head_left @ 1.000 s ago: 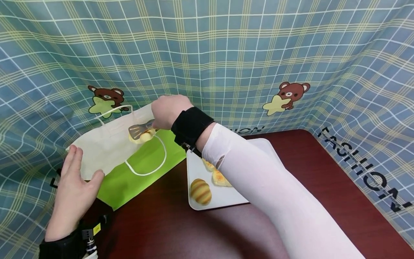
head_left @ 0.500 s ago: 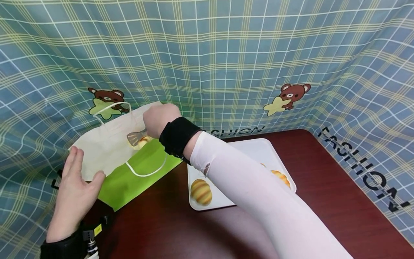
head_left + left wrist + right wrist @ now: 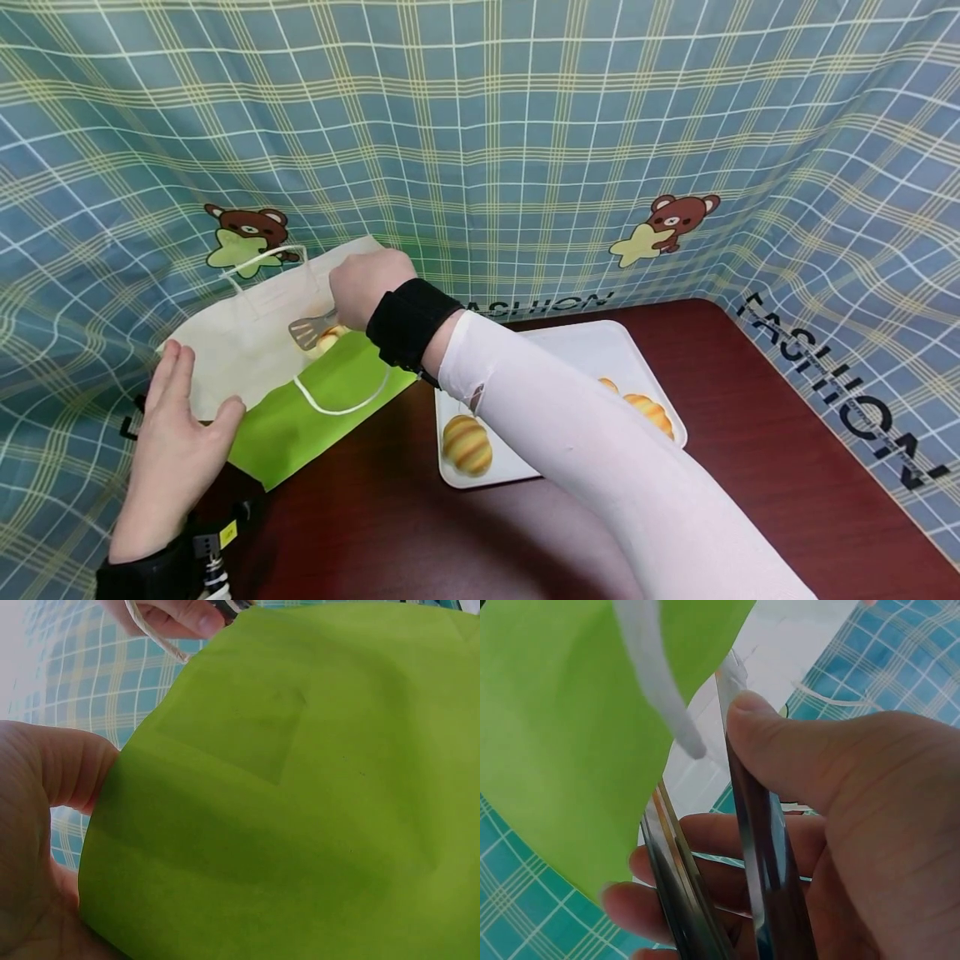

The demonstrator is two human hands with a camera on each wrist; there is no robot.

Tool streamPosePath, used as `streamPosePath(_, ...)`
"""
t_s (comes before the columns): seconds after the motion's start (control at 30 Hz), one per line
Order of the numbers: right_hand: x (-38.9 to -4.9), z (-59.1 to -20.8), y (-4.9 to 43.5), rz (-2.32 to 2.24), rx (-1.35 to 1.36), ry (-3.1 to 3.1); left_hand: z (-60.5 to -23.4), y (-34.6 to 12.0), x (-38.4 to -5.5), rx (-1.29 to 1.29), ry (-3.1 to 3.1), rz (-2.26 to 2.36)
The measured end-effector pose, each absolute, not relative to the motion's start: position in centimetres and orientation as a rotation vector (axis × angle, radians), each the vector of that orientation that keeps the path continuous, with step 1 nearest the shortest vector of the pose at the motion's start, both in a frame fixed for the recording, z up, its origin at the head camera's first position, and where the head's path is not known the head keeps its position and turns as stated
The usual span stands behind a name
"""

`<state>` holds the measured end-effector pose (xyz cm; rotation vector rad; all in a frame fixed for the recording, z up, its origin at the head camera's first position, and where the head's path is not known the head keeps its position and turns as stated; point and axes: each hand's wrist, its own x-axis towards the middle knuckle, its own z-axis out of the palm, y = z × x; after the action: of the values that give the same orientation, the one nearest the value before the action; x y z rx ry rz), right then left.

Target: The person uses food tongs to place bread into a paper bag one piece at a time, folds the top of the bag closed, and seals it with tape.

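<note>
Lower than a second ago: tongs (image 3: 306, 332) and pale bread (image 3: 331, 338), now dipping behind green bag's (image 3: 322, 433) front rim. Left hand (image 3: 176, 446), fingers straight, at bag's left edge. Right hand (image 3: 371, 286) grips tongs; release not yet seen, bag's depths hidden. On tray (image 3: 558, 342): striped roll (image 3: 467, 445), golden roll (image 3: 651, 414), probably still to go.

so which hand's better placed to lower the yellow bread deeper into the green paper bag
Likely the right hand: it holds the silver metal tongs, tip at the bread in the bag's mouth; the left hand, at its rim, has none.
</note>
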<state>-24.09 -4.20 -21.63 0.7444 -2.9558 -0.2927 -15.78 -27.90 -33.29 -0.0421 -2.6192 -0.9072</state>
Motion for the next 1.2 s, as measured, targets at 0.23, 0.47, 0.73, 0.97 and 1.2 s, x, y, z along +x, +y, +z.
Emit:
streamPosePath(0.23, -24.3, -21.6, -3.7, -0.236, 0.780, -2.977, -33.3, -27.8, -15.6, -0.029, -2.631, -0.907)
streamPosePath(0.47, -24.1, -20.9, -2.9, -0.129, 0.786, -3.041, -33.2, -28.0, -15.6, -0.044, -2.627, -0.911)
streamPosePath(0.73, -23.7, -20.5, -0.9, 0.001, 0.763, -3.005, -33.3, -28.2, -15.4, -0.038, -2.627, -0.902)
streamPosePath(0.97, -23.6, -20.5, 2.7, 0.050, 0.747, -2.902, -33.2, -28.1, -15.5, -0.056, -2.631, -0.902)
streamPosePath(1.2, -23.5, -21.5, 6.3, 0.145, 0.732, -2.844, -33.1, -28.1, -15.4, -0.061, -2.632, -0.903)
